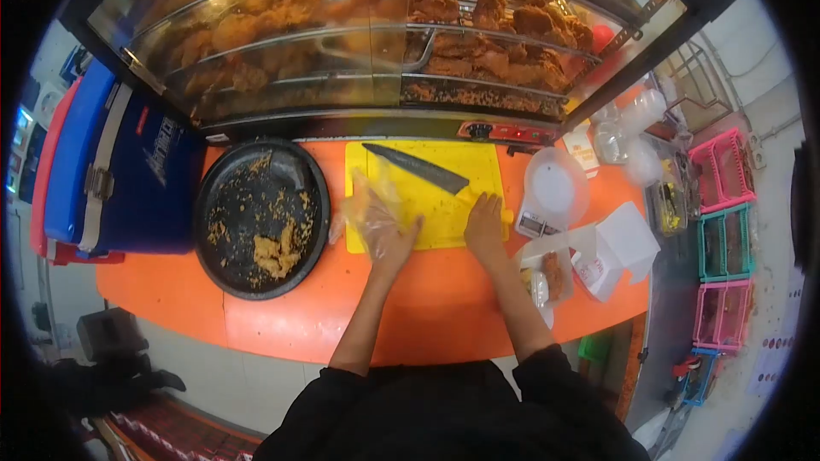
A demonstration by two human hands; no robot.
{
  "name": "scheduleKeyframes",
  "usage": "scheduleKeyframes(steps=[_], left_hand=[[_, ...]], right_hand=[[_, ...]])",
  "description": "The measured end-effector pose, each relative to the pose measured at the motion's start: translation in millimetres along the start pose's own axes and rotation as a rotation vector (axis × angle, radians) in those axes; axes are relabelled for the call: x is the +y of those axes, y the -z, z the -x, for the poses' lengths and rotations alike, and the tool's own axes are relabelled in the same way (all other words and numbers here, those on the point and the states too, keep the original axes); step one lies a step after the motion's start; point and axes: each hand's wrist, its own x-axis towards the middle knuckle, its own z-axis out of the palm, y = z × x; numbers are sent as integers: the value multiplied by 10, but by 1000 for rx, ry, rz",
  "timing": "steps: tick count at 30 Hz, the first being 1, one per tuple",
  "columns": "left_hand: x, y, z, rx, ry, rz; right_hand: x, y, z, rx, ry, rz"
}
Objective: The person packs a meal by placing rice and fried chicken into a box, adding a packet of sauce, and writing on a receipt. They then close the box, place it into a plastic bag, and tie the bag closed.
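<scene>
a: what is seen, from the left across?

b: a blue cooler point(120, 175) is set at 9 o'clock, and just beside it a round black tray point(260, 218) strewn with crumbs, with one fried piece point(275, 254) left near its lower rim

a: and the hands?

b: the left hand point(386, 235) is laid flat at the lower left edge of the yellow cutting board point(427, 196), covered by a loose clear plastic glove point(369, 209); nothing is gripped. the right hand point(484, 226) is bare, fingers spread, pressed on the board's lower right edge; nothing is gripped there either

a: the knife?

b: a dark knife point(416, 168) is left lying on the board towards 12 o'clock, tip pointing to 10 o'clock, apart from both hands

a: further right?

b: a white bowl on a scale point(553, 192) at 2 o'clock, and an open white box point(598, 252) at 3 o'clock

a: which step is judged to be in hand?

b: the glove appears to be being settled on while the board is steadied. next, the piece on the tray would likely need to be brought to the board by the gloved hand and the knife taken up by the bare one
</scene>
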Motion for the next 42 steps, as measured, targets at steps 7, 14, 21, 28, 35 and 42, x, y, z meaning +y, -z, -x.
scheduleKeyframes(steps=[7,14,21,28,35,42], left_hand=[[-62,100,733,-420,-155,-530],[-246,399,643,-280,-227,-572],[-118,195,176,-543,-373,-635],[1612,728,-712,-232,-178,-316],[2254,523,-1777,549,-476,464],[2256,603,-1887,578,-502,433]], right_hand=[[-123,-81,-208,-274,-76,-170],[-264,425,-195,-244,-5,-348],[-259,790,485,-343,71,-639],[-399,503,621,-259,-93,-681],[176,1418,789,-82,98,-1082],[503,1451,1183,-74,71,-1191]])
